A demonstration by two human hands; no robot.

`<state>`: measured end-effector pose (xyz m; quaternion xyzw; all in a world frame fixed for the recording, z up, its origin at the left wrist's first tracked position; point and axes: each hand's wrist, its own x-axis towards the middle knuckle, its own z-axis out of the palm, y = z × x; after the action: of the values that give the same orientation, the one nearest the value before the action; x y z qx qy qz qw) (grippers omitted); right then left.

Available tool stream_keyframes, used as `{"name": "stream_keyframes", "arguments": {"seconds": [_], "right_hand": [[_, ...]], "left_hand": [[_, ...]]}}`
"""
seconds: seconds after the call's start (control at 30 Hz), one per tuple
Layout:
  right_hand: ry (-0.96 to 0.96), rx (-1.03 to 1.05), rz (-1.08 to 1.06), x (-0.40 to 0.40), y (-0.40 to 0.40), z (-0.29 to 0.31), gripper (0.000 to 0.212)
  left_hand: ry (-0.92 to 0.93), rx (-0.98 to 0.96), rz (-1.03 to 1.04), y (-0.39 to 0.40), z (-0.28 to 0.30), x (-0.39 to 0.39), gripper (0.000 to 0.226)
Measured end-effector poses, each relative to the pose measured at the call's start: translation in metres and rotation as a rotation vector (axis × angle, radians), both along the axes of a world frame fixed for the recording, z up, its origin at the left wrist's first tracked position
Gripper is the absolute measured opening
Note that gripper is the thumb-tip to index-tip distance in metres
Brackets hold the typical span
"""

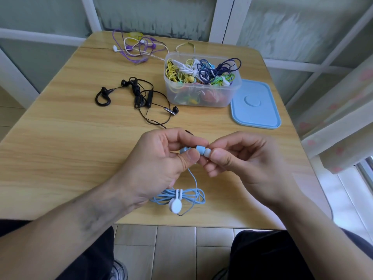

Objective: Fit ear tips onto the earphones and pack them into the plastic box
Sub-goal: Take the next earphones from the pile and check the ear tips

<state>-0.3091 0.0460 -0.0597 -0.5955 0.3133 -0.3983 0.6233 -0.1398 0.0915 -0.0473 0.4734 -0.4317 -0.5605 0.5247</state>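
- Earphone bud (pixel 199 148), pale blue, sits in the air above the near half of the table (pixel 60 138), pinched between the thumb and forefinger of the left hand (pixel 161 164).
- White ear tip (pixel 207 152) touches the bud's nozzle end and is pinched narrowly between the thumb and forefinger of the right hand (pixel 242 158); whether it is fully seated cannot be told.
- Risk, as a judgement: the tip is small and soft, so a push that is off the nozzle's line could fold its skirt or let it pop out of the pinch and drop to the table or over the near edge onto the floor.
- Second risk: the blue cable (pixel 181 196) hangs from the bud to a coil bound by a white clip (pixel 175 205) near the near edge; a tug upward could drag the coil, or twist the bud in the left fingers.
- Third risk: the plastic box (pixel 201 98), toward the far right of the table, is already heaped with coloured earphones, so another set may spill or stop the blue lid (pixel 256 104), lying flat beside it at the right edge, from closing.
- Pose: both forearms come in from the near edge and the hands meet at the middle, thumbs on the near side, the other fingers curled loosely.
- Black earphones (pixel 141 96) lie loose left of the box, and purple and white earphones (pixel 135 47) lie at the far edge.
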Motion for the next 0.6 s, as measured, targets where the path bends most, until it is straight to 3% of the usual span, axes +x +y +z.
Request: {"name": "stream_keyframes", "arguments": {"seconds": [0.27,0.43,0.6], "right_hand": [[-0.021,0.022,0.023,0.001,0.003,-0.003,0.01],[-0.098,0.202,0.052,0.006,0.007,-0.009,0.008],[-0.157,0.178,0.045,0.01,0.006,-0.013,0.005]], "left_hand": [[0.005,-0.003,-0.027,0.002,0.002,-0.003,0.013],[-0.092,-0.058,-0.013,0.002,-0.003,-0.001,0.02],[0.084,0.054,0.059,0.005,-0.005,-0.007,0.012]]}}
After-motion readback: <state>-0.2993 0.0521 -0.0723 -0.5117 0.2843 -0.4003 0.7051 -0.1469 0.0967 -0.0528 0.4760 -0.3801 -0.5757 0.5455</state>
